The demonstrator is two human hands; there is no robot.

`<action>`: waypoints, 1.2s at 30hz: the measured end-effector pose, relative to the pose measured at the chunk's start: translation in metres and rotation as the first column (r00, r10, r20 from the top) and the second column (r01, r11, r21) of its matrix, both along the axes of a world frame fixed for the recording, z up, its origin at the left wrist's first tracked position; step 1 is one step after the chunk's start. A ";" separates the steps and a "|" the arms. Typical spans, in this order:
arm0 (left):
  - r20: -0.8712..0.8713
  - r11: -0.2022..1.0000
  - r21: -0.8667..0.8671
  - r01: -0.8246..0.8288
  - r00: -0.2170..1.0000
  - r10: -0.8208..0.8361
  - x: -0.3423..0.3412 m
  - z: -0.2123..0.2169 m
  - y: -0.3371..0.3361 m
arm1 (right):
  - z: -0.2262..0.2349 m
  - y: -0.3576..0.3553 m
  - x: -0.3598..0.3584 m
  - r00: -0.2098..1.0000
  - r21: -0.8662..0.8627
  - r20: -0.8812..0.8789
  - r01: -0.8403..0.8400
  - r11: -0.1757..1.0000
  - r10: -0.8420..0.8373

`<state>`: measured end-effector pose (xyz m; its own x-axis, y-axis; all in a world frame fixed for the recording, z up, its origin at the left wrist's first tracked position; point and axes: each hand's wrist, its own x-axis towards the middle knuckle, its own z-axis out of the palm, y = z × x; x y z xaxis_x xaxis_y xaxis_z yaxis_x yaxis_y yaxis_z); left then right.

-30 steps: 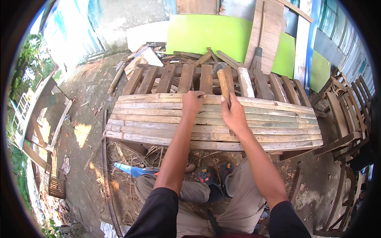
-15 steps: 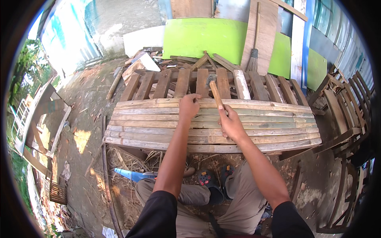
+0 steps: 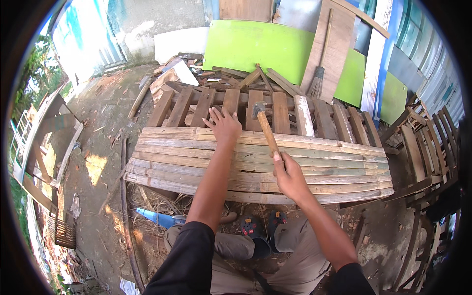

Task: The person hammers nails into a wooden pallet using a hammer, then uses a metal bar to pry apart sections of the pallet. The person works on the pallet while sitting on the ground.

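A panel of long weathered wooden planks lies across a wooden pallet in front of me. My left hand rests flat, fingers spread, on the far edge of the planks. My right hand grips the wooden handle of a hammer. The hammer's metal head points away from me, raised over the pallet slats just past the planks' far edge.
Green boards, a broom and loose timber lean against the wall behind. Wooden chair frames crowd the right side. Scrap wood and a frame lie on the dirt to the left. A blue object lies by my knees.
My right hand has drawn back toward me and swung the hammer up and away. My left hand slid slightly forward to the planks' far edge.
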<state>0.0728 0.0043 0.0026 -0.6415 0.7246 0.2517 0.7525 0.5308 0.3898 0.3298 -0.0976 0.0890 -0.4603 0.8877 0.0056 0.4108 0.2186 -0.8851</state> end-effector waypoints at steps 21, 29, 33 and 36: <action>0.016 0.982 -0.176 0.065 0.998 -0.063 0.009 0.004 0.011 | 0.042 0.018 -0.006 0.925 -0.178 -0.378 -0.038 0.983 -0.033; -0.010 0.983 -0.184 0.026 1.000 -0.028 -0.001 0.000 0.006 | 0.065 0.020 -0.006 0.966 -0.356 -0.237 0.009 0.934 -0.099; -0.010 0.983 -0.182 0.028 1.000 -0.030 -0.002 0.001 0.005 | 0.062 0.016 -0.016 0.930 -0.181 -0.364 -0.012 0.983 -0.056; 0.007 0.981 -0.184 0.055 0.998 -0.055 0.014 0.004 0.009 | -0.020 0.020 -0.002 0.974 0.038 -0.228 -0.011 0.999 0.020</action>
